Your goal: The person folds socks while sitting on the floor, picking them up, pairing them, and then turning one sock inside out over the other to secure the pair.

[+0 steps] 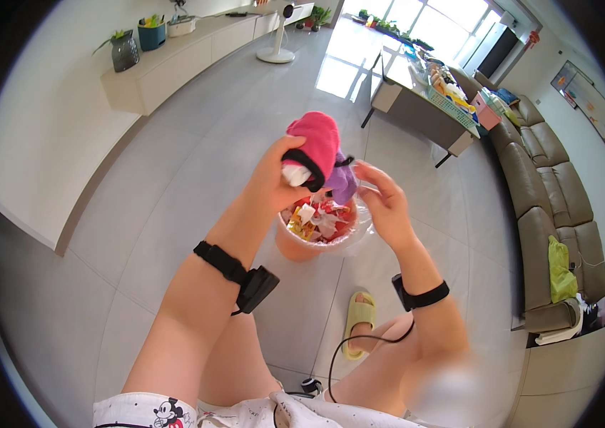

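Observation:
My left hand [281,174] grips a folded bright pink cloth [317,140] with black trim. Something white [296,174] shows in the cloth's opening, beneath my thumb. A purple cloth [341,182], also with black edging, hangs beside the pink one from the same hand. My right hand [385,200] is just to the right of the purple cloth, with thumb and fingers apart; whether the fingertips touch it is unclear. Below both hands stands an orange trash bin [298,250] lined with a clear plastic bag [358,230]. Inside are crumpled wrappers [302,222] and white tissue.
A black cable [353,339] runs from my right wrist strap past my knee. My foot wears a green slipper [353,350]. Ahead stands a table [415,109] with baskets and goods; a brown sofa [540,203] lines the right, a low white cabinet [185,69] the left.

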`<state>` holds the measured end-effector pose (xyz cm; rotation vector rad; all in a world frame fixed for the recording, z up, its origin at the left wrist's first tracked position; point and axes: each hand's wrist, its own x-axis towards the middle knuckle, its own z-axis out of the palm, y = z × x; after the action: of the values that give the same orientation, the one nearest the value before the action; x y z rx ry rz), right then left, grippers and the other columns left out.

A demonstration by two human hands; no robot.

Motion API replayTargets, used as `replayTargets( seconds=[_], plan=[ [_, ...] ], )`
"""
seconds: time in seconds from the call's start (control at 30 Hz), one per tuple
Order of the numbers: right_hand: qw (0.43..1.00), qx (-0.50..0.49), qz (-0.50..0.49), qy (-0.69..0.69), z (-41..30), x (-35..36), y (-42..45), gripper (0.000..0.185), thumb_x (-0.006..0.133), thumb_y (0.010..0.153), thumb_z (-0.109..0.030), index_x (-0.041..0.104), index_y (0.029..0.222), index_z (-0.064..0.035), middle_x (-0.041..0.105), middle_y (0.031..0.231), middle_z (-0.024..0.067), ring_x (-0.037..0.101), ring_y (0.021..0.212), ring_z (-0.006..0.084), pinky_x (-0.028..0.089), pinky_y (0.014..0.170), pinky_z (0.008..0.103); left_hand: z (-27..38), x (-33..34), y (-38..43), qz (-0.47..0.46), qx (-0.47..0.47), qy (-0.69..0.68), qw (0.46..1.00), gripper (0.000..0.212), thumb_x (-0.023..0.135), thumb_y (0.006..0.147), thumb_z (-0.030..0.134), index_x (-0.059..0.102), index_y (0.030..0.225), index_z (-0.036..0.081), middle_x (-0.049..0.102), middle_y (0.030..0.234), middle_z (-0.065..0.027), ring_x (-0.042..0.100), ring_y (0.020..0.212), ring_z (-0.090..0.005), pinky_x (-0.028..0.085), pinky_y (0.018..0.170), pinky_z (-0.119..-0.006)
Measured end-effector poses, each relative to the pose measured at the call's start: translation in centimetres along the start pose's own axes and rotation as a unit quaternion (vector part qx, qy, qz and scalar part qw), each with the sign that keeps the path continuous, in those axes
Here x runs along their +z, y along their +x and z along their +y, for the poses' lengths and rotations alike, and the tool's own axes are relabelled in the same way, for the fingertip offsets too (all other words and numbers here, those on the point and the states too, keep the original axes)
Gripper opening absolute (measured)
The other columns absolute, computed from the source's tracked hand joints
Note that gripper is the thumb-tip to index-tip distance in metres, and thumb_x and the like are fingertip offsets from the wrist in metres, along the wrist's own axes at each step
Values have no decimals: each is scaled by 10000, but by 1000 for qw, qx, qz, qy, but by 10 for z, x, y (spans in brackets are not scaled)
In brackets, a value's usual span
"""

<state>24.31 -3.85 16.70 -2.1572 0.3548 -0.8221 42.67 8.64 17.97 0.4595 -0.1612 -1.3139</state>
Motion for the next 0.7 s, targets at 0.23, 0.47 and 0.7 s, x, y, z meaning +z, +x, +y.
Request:
replayTargets(
  seconds=[0.23, 0.47, 0.7],
  plan=[
    [769, 328, -87, 542, 17, 7, 0, 757, 446, 862, -609, 367, 1338, -27, 493, 1287, 127, 482, 1167, 245, 373, 1009, 392, 6, -16, 4, -186, 67, -2, 980, 424, 565, 745, 225, 533, 1119, 29, 619, 1056, -136, 604, 965, -232, 497, 860, -354],
    [790, 187, 122, 571, 15, 24, 31, 247, 542, 915, -194, 531, 1112, -45, 605, 1072, 96, 606, 945, 200, 508, 839, 350, 16, -17, 10, -106, 66, 115, 985, 357, 558, 761, 160, 541, 1070, -20, 629, 990, -124, 618, 899, -233, 510, 818, -357],
    [961, 205, 156, 104, 104, 27, 30, 240, 609, 871, -167, 580, 1046, -7, 633, 919, 59, 607, 805, 146, 506, 713, 287, 15, -19, 19, -1, 107, 117, 987, 330, 609, 742, 143, 547, 1033, 1, 620, 966, -98, 606, 871, -210, 501, 796, -344]
  ],
)
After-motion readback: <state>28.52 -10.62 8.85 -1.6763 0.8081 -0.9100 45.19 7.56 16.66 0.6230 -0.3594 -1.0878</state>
